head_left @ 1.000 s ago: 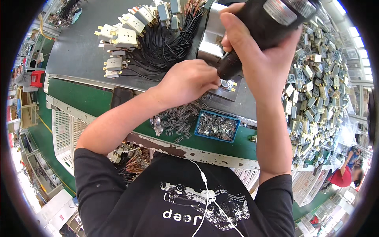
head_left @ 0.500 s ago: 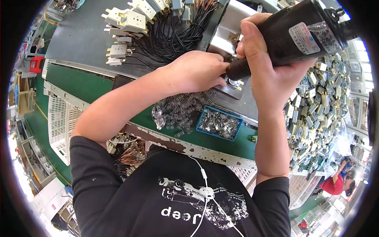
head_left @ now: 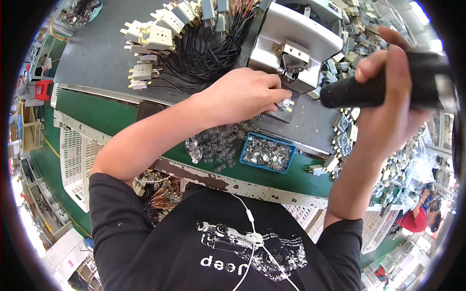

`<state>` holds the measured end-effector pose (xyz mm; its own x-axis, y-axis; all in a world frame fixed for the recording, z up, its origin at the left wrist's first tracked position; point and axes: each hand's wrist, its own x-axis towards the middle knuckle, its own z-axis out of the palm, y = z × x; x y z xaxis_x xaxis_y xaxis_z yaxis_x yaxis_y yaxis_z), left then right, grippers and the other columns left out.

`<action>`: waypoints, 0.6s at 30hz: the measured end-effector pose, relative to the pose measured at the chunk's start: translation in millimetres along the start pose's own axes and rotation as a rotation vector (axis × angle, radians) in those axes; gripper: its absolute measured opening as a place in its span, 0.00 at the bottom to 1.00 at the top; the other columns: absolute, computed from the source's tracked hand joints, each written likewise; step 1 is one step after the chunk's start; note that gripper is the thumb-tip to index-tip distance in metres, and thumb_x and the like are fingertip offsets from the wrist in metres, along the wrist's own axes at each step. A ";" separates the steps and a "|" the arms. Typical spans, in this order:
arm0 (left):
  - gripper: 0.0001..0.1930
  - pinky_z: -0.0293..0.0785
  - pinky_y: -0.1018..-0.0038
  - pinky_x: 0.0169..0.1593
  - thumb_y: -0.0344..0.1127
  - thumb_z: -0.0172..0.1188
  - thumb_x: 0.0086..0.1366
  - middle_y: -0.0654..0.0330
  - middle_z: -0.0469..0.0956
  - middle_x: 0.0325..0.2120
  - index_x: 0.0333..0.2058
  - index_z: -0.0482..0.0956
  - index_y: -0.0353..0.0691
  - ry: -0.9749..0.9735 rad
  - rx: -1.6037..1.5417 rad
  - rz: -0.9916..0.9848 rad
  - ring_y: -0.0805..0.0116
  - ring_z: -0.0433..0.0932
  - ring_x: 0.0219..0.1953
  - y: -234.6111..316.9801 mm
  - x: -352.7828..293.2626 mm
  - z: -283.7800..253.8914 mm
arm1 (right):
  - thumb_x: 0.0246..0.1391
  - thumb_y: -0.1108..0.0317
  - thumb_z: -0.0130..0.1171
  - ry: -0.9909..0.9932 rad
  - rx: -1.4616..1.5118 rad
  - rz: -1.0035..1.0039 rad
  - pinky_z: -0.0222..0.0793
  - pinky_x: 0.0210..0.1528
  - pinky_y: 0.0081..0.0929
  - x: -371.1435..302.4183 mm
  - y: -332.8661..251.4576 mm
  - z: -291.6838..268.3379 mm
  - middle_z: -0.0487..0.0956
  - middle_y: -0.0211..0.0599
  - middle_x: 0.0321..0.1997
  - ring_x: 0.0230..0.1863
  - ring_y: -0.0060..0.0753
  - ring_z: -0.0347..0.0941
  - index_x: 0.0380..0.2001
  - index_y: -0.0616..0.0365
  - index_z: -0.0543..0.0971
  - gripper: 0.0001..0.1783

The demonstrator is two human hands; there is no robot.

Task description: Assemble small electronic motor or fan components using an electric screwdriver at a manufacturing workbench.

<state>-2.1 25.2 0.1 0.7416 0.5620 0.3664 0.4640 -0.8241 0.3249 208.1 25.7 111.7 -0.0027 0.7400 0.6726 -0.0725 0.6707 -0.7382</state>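
Note:
My right hand (head_left: pixel 388 102) is wrapped round a black electric screwdriver (head_left: pixel 359 91), blurred by motion, its nose pointing left and clear of the work. My left hand (head_left: pixel 250 94) is closed, thumb and fingers at a small plug part (head_left: pixel 284 103) with brass pins, low on a metal block (head_left: pixel 280 115). Its fingers hide much of that part. Just beyond stands a silver metal machine (head_left: pixel 272 31) with a fixture (head_left: pixel 295 56) on its front. Below my left wrist lie loose springs (head_left: pixel 221 143) and a blue tray (head_left: pixel 242 157) of small metal pieces.
Black cables (head_left: pixel 208 53) with pale plugs (head_left: pixel 158 38) lie at the far left. A large heap of plug housings (head_left: pixel 344 128) covers the right side. The bench's chipped front edge (head_left: pixel 233 185) runs close to my body. A person in red (head_left: pixel 413 221) is far off at right.
My right hand has pulled the screwdriver right, away from the plug part, uncovering the machine's front. My left hand stays by the block, having shifted only slightly.

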 end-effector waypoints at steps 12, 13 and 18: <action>0.18 0.72 0.64 0.49 0.39 0.67 0.61 0.66 0.80 0.38 0.51 0.81 0.49 -0.094 -0.009 -0.018 0.64 0.81 0.42 2.7 -10.6 -11.5 | 0.59 0.65 0.70 0.158 -0.713 -0.238 0.68 0.59 0.29 -7.1 32.4 -46.7 0.75 0.48 0.58 0.57 0.32 0.72 0.70 0.63 0.55 0.44; 0.18 0.72 0.67 0.49 0.37 0.66 0.63 0.65 0.80 0.39 0.51 0.81 0.48 -0.057 -0.114 -0.016 0.66 0.81 0.43 2.7 -11.5 -14.7 | 0.57 0.69 0.70 0.179 -0.775 -0.414 0.68 0.61 0.34 -15.5 37.9 -57.7 0.71 0.53 0.61 0.58 0.37 0.72 0.71 0.64 0.50 0.49; 0.21 0.72 0.77 0.55 0.32 0.58 0.73 0.64 0.76 0.45 0.63 0.68 0.40 0.333 -0.978 -0.337 0.77 0.74 0.47 -8.8 -45.0 -45.1 | 0.62 0.82 0.55 -0.099 -0.911 0.057 0.74 0.46 0.27 -83.1 38.0 -73.8 0.83 0.42 0.41 0.41 0.33 0.80 0.46 0.65 0.80 0.11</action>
<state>-61.4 10.3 20.0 0.4110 0.8613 0.2987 -0.0770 -0.2937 0.9528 279.2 -6.5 23.9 -0.0702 0.7938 0.6040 0.7446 0.4447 -0.4979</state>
